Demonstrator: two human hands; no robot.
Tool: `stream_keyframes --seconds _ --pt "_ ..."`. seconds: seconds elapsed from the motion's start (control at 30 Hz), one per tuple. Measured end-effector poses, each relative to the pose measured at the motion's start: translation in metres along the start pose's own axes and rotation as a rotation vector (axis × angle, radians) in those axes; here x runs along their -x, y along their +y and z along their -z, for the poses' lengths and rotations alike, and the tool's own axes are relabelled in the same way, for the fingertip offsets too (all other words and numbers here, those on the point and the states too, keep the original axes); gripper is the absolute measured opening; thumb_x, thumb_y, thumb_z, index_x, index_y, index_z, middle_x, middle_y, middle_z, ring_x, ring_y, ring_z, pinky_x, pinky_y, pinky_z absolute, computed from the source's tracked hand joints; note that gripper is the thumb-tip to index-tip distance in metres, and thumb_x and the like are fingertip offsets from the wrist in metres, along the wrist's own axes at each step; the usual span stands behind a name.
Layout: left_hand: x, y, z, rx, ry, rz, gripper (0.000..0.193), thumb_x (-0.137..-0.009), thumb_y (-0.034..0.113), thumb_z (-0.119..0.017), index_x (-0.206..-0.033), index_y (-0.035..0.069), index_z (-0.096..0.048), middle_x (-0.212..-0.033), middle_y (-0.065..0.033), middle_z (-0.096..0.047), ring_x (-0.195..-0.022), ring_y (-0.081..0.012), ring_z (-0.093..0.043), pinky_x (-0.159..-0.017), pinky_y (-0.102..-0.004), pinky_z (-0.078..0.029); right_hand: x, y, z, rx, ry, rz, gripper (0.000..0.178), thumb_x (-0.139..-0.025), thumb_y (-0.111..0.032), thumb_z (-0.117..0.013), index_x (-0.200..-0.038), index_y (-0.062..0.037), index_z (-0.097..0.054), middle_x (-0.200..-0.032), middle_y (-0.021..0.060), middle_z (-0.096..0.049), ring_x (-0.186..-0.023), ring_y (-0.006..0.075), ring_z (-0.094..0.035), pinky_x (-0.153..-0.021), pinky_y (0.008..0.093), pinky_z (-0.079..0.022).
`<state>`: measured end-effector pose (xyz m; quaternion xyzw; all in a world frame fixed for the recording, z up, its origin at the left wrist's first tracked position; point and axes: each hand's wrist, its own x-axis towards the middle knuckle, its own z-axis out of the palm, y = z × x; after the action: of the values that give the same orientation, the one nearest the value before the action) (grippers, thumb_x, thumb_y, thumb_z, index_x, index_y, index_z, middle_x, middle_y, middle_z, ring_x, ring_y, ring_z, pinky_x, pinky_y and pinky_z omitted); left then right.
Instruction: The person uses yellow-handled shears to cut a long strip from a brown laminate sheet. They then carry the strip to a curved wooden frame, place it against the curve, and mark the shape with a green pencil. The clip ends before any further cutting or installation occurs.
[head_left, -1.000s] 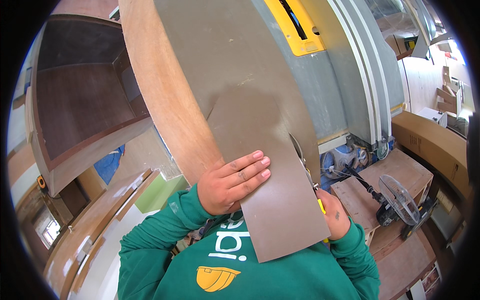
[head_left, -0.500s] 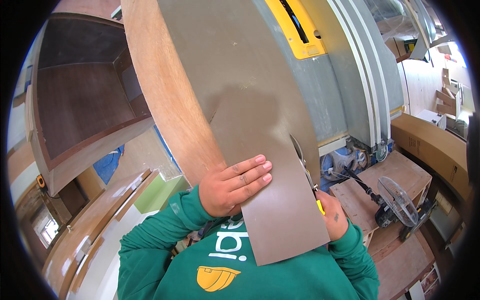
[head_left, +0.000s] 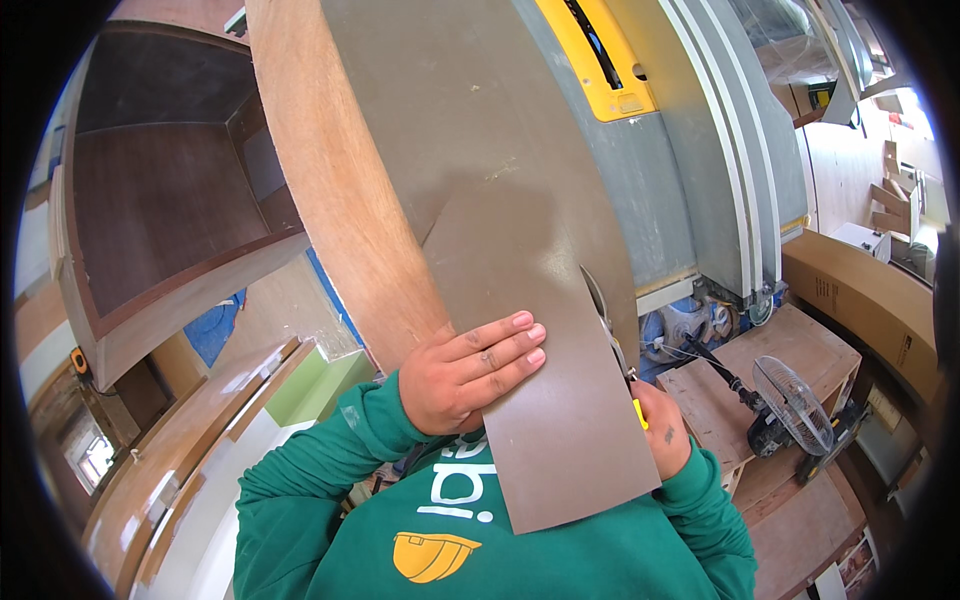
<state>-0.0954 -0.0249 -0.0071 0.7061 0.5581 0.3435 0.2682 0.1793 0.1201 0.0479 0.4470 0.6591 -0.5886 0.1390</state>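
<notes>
Lying centrally, bare wood showing along its left side: brown sheet. Left hand is resting flat on it, fingers extended. Right hand, apart, partly hidden, is gripping yellow-handled snips at the sheet's right edge.

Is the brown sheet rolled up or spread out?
Spread out: the brown sheet shows its broad face beneath the left hand, with no roll visible.

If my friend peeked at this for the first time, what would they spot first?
Probably the big brown sheet in the middle, with the person's left hand flat on it and the right hand holding yellow-handled snips at its right edge. Next might come the bright yellow slotted plate near the top, then the fan at lower right.
</notes>
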Motion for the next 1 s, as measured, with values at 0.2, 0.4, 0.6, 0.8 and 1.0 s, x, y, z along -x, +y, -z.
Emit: stream_keyframes --seconds 0.2,0.4,0.6,0.8,1.0 --pt "0.0010 -0.0004 -0.0027 0.017 0.057 -0.005 0.061 -0.080 0.008 -0.074 -0.139 0.002 -0.062 -0.147 -0.0154 -0.062 -0.139 -0.0309 -0.058 -0.083 -0.0334 -0.045 -0.0022 0.0009 0.0012 -0.017 -0.044 0.002 0.028 -0.091 -0.012 -0.064 -0.112 0.0048 -0.060 -0.095 0.0261 -0.064 -0.089 0.0483 -0.061 -0.077 0.0466 -0.050" --pt "0.0043 -0.0012 -0.0035 0.029 0.061 0.003 0.066 -0.076 0.001 -0.068 -0.141 0.003 -0.061 -0.149 -0.0133 -0.061 -0.140 -0.0272 -0.057 -0.071 -0.0297 -0.043 -0.0077 -0.0032 0.0013 -0.004 -0.050 0.053 0.031 -0.090 -0.009 -0.062 -0.118 0.0043 -0.058 -0.100 0.0271 -0.064 -0.093 0.0494 -0.061 -0.081 0.0470 -0.051" --pt "0.0058 -0.0025 -0.0030 0.039 0.058 0.001 0.068 -0.074 0.000 -0.066 -0.142 0.003 -0.061 -0.150 -0.0133 -0.060 -0.140 -0.0273 -0.057 -0.072 -0.0301 -0.043 -0.0073 -0.0040 -0.0007 -0.015 -0.038 0.015 0.030 -0.091 -0.012 -0.063 -0.115 0.0046 -0.059 -0.098 0.0274 -0.064 -0.090 0.0490 -0.061 -0.078 0.0469 -0.050" --pt "0.0055 -0.0023 -0.0032 0.060 0.074 0.001 0.065 -0.078 0.003 -0.066 -0.143 0.003 -0.060 -0.150 -0.0135 -0.061 -0.140 -0.0277 -0.057 -0.072 -0.0302 -0.043 -0.0056 -0.0039 -0.0048 -0.029 -0.007 -0.009 0.027 -0.091 -0.016 -0.065 -0.109 0.0045 -0.061 -0.094 0.0266 -0.064 -0.087 0.0468 -0.062 -0.075 0.0457 -0.050" --pt "0.0053 -0.0033 -0.0037 0.073 0.088 -0.018 0.064 -0.079 0.005 -0.070 -0.143 0.004 -0.061 -0.149 -0.0134 -0.061 -0.140 -0.0277 -0.057 -0.070 -0.0296 -0.043 -0.0073 -0.0037 -0.0039 -0.040 -0.026 0.009 0.028 -0.090 -0.015 -0.065 -0.111 0.0045 -0.062 -0.095 0.0262 -0.065 -0.088 0.0463 -0.063 -0.076 0.0449 -0.050"
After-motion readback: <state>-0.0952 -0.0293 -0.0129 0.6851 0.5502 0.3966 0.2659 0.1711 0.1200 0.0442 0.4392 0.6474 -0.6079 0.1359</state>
